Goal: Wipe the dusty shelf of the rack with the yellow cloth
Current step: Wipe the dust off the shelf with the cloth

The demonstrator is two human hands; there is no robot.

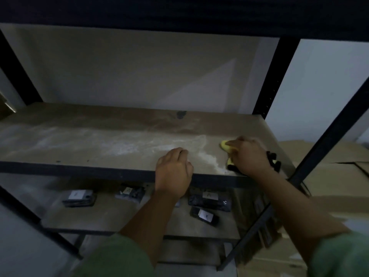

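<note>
The dusty shelf [99,140] is a brown board in a black metal rack, streaked with pale dust across its left and middle. My right hand [249,154] presses the yellow cloth [225,146] flat on the shelf's right end; yellow shows past my fingers and under the palm, with a dark part of the cloth by the wrist. My left hand [175,172] rests over the shelf's front edge, fingers curled on the board, holding nothing. The board around the cloth looks cleaner than the dusty part to its left.
Black rack uprights [327,136] stand at the right, another at the back right [279,76]. A lower shelf [111,216] carries several dark bagged packets with white labels [207,215]. Cardboard boxes [329,176] lie to the right of the rack. A dark spot [181,114] marks the shelf's back.
</note>
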